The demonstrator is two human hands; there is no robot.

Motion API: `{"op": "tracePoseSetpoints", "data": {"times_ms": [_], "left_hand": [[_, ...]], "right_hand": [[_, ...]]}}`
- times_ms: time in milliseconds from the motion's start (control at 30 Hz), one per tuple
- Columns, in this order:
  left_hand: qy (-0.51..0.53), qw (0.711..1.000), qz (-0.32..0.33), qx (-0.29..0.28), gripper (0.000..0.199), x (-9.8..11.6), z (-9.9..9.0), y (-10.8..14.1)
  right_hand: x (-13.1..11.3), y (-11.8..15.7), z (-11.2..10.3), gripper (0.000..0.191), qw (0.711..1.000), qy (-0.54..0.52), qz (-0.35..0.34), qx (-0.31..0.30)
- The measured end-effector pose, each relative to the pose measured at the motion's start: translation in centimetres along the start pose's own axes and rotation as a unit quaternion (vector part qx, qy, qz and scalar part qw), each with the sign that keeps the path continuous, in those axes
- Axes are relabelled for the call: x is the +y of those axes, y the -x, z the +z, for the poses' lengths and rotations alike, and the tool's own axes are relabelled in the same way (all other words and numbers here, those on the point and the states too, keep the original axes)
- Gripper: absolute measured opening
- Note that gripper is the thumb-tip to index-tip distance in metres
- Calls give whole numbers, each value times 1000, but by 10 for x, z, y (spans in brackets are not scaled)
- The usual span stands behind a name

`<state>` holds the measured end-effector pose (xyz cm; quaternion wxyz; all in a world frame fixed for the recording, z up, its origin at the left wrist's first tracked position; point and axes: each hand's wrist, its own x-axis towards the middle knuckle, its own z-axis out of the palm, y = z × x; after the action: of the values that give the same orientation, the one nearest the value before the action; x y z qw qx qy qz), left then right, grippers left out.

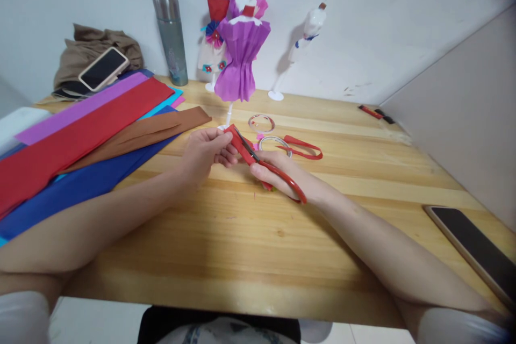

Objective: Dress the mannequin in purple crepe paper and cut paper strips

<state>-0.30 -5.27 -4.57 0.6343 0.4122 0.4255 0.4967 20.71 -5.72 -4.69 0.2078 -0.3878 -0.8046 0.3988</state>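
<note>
Between thumb and fingers, my left hand (207, 150) pinches a small folded piece of red paper (238, 146). My right hand (278, 169) grips red-handled scissors (288, 180), their dark blades lying along the red piece. Just behind my hands stands a small dress form in a pleated purple paper dress (242, 59). Rolls of clear tape (262, 123) and a second tape roll (264, 143) lie close to my right hand, beside a curled red strip (304, 148). Part of the scissors' handle is hidden by my fingers.
Folded crepe paper sheets, a red one (84, 129) on top and a brown one (145, 137), cover the left side. A steel bottle (171, 37), another dressed form (217, 11) and a white form (314, 21) stand behind. One phone (104, 69) lies left, another phone (475, 247) right.
</note>
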Motion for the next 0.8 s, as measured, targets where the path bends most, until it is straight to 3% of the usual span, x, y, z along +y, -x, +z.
{"op": "tracePoseSetpoints", "data": {"times_ms": [300, 567, 800], "left_hand": [[-8, 1000, -11, 2, 35, 2, 1, 2], [2, 999, -28, 23, 44, 9, 7, 5], [-5, 999, -29, 19, 41, 8, 8, 6]], "right_hand": [[4, -1, 3, 72, 1000, 12, 10, -3], [-15, 2, -2, 72, 999, -2, 26, -20], [-13, 1, 0, 66, 999, 23, 28, -7]]}}
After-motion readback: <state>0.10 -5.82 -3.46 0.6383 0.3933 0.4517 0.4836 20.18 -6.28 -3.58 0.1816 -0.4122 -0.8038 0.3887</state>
